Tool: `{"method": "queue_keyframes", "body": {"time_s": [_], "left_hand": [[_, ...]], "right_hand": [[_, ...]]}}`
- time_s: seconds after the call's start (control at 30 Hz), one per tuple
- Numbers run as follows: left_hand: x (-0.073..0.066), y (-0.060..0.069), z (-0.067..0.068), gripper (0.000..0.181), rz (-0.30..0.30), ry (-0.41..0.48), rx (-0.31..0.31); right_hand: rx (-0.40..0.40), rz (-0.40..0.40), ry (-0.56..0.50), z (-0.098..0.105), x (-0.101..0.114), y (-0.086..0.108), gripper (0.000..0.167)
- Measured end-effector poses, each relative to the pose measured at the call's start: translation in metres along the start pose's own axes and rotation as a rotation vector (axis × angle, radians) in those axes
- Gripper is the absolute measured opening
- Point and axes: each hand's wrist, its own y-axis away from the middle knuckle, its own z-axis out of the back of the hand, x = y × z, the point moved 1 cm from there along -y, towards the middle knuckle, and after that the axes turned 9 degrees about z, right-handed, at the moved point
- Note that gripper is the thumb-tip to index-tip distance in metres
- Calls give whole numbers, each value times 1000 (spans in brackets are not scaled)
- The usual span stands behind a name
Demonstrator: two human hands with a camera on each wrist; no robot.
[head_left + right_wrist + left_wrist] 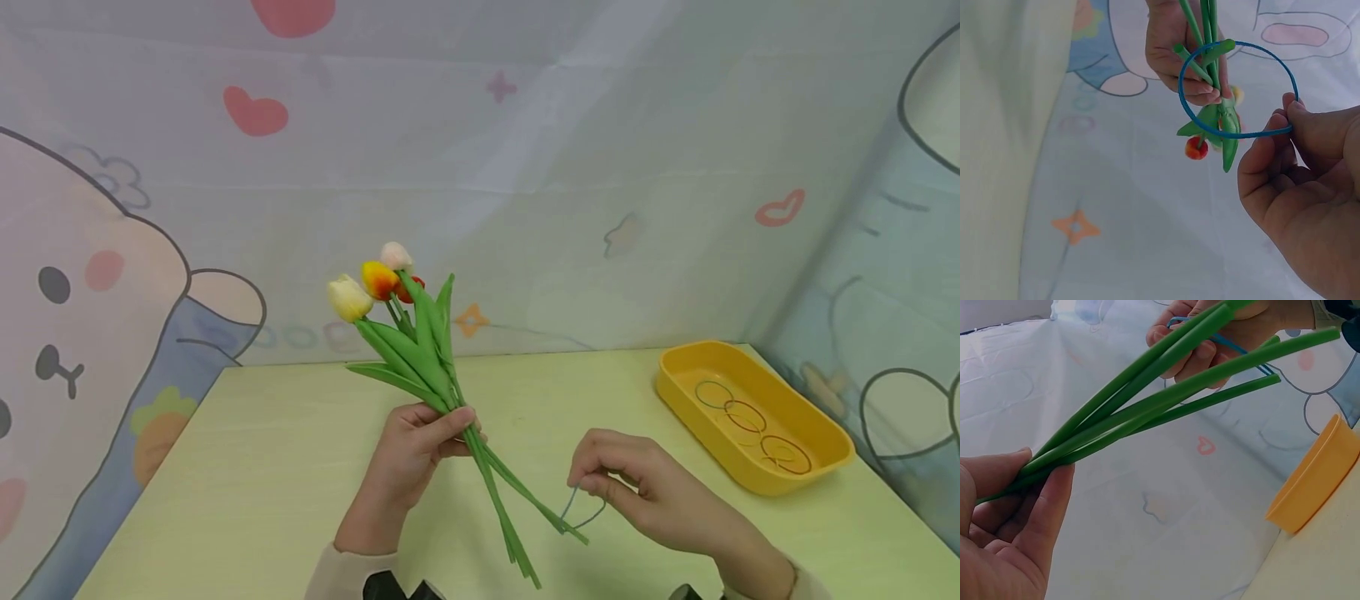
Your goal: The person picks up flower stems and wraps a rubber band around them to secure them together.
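Note:
My left hand (408,458) grips a bunch of tulips (427,358) by the stems, just below the leaves. The blooms are cream, yellow-orange, pale pink and red, pointing up and left in the head view. Green stems (1210,381) fan out from the left fingers toward the right hand. Between thumb and fingertips, my right hand (645,492) pinches a thin blue rubber band (1254,134). One stem's end (1225,47) overlaps the band's rim in the right wrist view. The band hangs around or against this stem near its end; I cannot tell which.
A yellow tray (678,408) stands at the right of the pale table (262,467), holding several loose rubber bands (786,455). Behind the table hangs a printed cloth (562,250) with hearts and a cartoon animal. Another cloth panel borders the right side.

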Motion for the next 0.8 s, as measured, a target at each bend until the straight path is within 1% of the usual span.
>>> {"method": "queue_keyframes", "body": {"time_s": [0.17,0.3,0.57,0.8], "left_hand": [[4,-1,-3,23,4,-18,17],[6,-2,-6,22,12,-37,42],[12,-1,-15,18,54,-45,76],[16,-2,-21,17,89,-39,79]], "right_hand": [[-2,3,7,1,0,-4,29],[-2,10,11,1,-1,-7,28],[-10,9,22,-3,-10,-16,27],[-18,14,32,-10,-20,-28,24]]}}
